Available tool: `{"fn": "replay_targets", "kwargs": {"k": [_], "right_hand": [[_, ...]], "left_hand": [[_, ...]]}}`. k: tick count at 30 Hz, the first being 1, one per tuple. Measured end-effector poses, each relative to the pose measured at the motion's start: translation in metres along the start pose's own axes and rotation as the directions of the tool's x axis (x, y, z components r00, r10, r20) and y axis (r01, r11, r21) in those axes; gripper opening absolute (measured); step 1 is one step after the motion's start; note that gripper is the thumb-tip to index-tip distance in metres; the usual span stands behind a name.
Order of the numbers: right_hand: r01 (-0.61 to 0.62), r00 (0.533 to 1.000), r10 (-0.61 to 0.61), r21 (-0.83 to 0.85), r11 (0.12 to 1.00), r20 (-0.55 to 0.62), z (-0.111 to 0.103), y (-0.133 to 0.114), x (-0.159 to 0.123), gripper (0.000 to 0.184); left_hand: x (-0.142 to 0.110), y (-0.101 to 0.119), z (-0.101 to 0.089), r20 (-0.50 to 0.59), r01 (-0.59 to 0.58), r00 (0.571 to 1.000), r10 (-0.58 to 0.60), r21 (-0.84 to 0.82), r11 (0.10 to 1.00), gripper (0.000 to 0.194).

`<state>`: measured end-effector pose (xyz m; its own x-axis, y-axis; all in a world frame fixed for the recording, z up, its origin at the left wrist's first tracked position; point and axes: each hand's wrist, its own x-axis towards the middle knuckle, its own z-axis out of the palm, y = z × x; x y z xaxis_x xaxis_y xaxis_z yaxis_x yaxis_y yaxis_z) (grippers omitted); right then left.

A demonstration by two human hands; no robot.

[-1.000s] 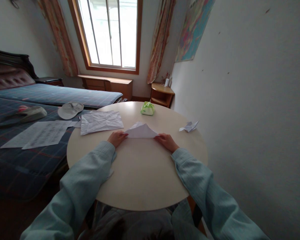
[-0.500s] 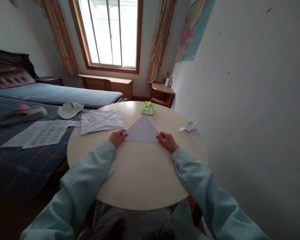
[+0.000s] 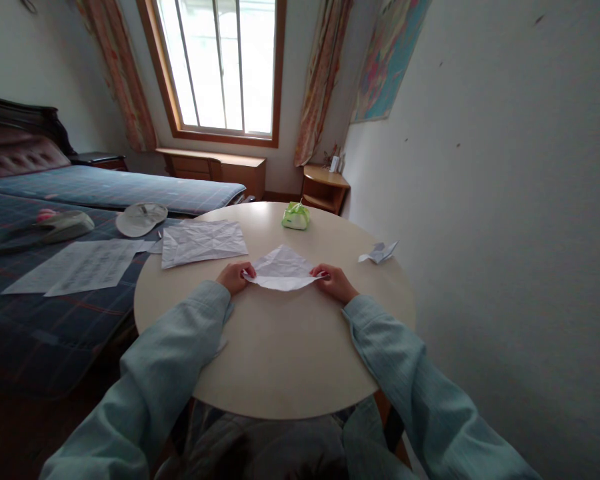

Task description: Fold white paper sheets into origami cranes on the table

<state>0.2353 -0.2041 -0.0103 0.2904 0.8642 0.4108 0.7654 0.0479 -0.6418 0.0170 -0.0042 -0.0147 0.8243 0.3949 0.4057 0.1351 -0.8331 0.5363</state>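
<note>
The left hand (image 3: 236,278) and right hand (image 3: 336,283) pinch opposite ends of a folded paper (image 3: 282,263) between their fingers, over a round table (image 3: 285,353). A creased sheet (image 3: 205,244) lies left, a green pack (image 3: 295,217) far, a folded scrap (image 3: 379,253) right.

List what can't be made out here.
All in the head view:
Held paper: ends partly covered by the left hand and right hand.
Sheets on the bed: markings too small to read.
Poster: top cut off by the upper edge.
Window: outside lost in glare.
</note>
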Motion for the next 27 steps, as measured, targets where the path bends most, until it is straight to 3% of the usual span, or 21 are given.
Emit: {"fn": "replay_targets", "kwargs": {"k": [3,9,14,19,23,27], "right_hand": [[0.02,1.0,-0.02,-0.01,1.0,0.013,0.002,0.003,0.0,0.014],[-0.022,0.998,0.023,-0.01,1.0,0.052,0.001,0.005,-0.001,0.046],[-0.061,0.997,0.058,0.08,0.995,0.041,0.001,0.01,0.002,0.039],[-0.051,0.998,0.048,-0.102,0.993,-0.036,0.005,0.014,0.004,0.043],[-0.048,0.998,0.045,-0.101,0.994,-0.04,0.005,0.013,0.003,0.049],[-0.12,0.993,0.12,0.018,0.993,-0.006,0.003,0.008,0.002,0.057]], "left_hand": [[0.001,-0.002,0.0,-0.009,-0.025,1.0,0.025,-0.032,0.999,0.022],[0.003,-0.005,0.0,-0.07,-0.039,0.997,0.04,0.017,0.999,0.027],[0.005,-0.009,-0.001,-0.149,-0.012,0.988,0.03,0.124,0.992,0.029],[0.006,-0.008,-0.006,-0.203,0.005,0.979,0.027,0.158,0.987,0.033],[0.005,-0.003,-0.009,-0.306,-0.011,0.951,0.051,0.13,0.991,0.035],[0.005,-0.001,-0.011,-0.448,0.004,0.894,0.026,0.067,0.998,0.033]]}}
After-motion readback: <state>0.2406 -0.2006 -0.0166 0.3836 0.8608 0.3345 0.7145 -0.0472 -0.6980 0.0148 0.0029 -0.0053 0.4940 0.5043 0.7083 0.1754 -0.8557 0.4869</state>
